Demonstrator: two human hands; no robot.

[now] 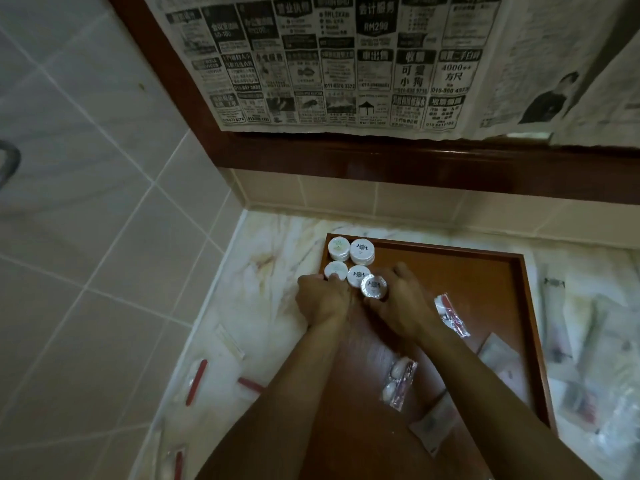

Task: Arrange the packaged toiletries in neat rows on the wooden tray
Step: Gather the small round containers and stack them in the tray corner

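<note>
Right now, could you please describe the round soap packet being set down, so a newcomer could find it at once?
Find the wooden tray on the marble counter, then the white round packets at its far left corner. The round soap packet is nearest the viewer, at the right hand; unlike its neighbours, it overlaps one and breaks the rows.

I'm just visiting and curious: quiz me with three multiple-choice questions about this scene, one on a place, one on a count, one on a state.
1. Where on the wooden tray do the round soap packs sit?
A far left corner
B near right corner
C centre

2. How many round soap packs show?
A two
B five
C nine

3. What is the right hand doing?
A resting flat
B gripping a round soap pack
C pointing

Answers: 1 A, they cluster by the far left rim. 2 B, five white discs show. 3 B, its fingers curl round the nearest disc.
</note>
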